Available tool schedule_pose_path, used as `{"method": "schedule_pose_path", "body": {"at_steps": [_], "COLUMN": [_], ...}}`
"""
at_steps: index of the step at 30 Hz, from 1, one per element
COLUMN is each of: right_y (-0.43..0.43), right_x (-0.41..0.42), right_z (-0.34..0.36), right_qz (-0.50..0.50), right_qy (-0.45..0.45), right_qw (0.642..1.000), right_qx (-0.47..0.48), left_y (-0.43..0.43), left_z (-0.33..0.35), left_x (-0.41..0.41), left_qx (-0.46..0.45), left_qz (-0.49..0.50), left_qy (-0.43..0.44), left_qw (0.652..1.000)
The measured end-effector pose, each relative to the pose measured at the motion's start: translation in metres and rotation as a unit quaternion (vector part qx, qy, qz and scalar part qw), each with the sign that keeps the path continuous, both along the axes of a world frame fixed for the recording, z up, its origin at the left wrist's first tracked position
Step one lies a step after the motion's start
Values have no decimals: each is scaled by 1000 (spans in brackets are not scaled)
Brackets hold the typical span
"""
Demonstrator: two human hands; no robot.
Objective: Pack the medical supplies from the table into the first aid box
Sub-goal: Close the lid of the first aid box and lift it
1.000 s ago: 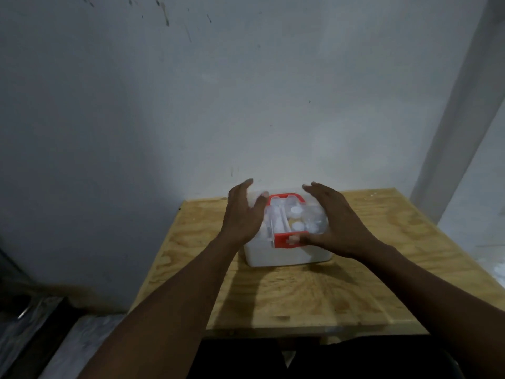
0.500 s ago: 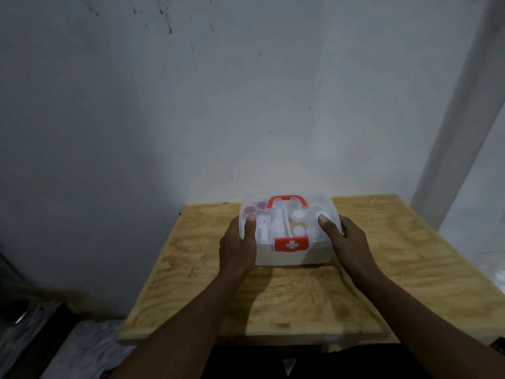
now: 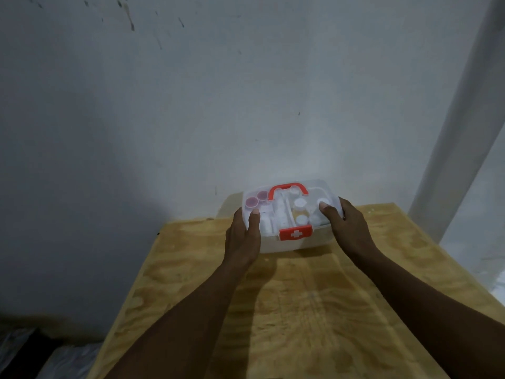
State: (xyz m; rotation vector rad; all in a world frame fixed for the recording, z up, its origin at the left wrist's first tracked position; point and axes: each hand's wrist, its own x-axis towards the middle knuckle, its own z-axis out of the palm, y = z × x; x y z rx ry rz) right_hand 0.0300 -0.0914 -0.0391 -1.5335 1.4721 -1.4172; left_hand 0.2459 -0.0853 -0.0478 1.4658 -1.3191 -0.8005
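The white first aid box (image 3: 300, 243) stands near the far edge of the wooden table (image 3: 300, 310). Its clear lid is down, with a red handle (image 3: 288, 189) on top and a red latch (image 3: 295, 232) bearing a white cross at the front. Through the lid I see small bottles with white caps (image 3: 300, 202) and two with pinkish caps (image 3: 252, 202). My left hand (image 3: 243, 236) grips the box's left end, thumb on the lid. At the right end, my right hand (image 3: 348, 228) holds it the same way.
A grey wall rises directly behind the table. A pale post or door frame (image 3: 461, 132) runs up at the right. The floor at lower left is dark, with crumpled plastic (image 3: 62, 356) lying there.
My hands moved from hovering over the lid to gripping the box's two ends. The lid now lies flat and the latch faces me.
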Motion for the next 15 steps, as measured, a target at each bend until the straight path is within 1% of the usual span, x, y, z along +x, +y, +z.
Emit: {"method": "schedule_pose_path", "body": {"at_steps": [7,11,12,13,14,15], "right_y": [-23,-27,-26,-24,-20,-14], "right_x": [-3,-1,1,3,4,5], "right_z": [-15,-14,-15,-15,-16,-17], "right_qz": [-20,-5,-21,-55,-97,-132], "right_qy": [1,27,53,104,177,259], "right_qw": [999,998,997,992,979,953], "right_qx": [27,58,59,33,-20,-90], "left_y": [-35,-44,-43,-39,-33,-26], "left_z": [-9,-7,-8,-11,-13,-13], "left_x": [2,3,2,0,-1,-2], "left_qx": [35,76,66,27,-39,-125], "left_qz": [-14,-22,-12,4,31,62], "left_qy": [-47,-60,-79,-119,-180,-248], "left_qw": [998,995,995,993,982,959]}}
